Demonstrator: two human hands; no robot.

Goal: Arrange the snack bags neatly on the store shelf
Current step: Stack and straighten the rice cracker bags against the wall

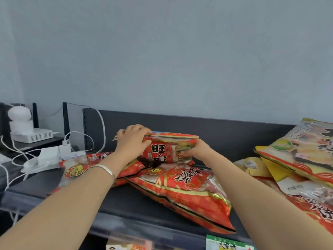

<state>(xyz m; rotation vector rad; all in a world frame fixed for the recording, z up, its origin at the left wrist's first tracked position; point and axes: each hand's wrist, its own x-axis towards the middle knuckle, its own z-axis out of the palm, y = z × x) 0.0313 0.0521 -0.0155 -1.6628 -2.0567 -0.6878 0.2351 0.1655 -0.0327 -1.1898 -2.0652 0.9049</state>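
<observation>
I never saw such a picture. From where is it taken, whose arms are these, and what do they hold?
No machine here: one camera worn on a person's head looks down at their own bare arms. The left hand and right hand grip the two ends of a red plastic snack bag with black characters. Below it, more red plastic bags lie on the dark grey shelf. Yellow-and-red bags are piled at the right; white chargers and cables sit at the left.

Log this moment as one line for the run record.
left hand: grips upright red bag, left edge | right hand: grips its right edge | flat red bags: below it on shelf | yellow bags: stacked right
</observation>
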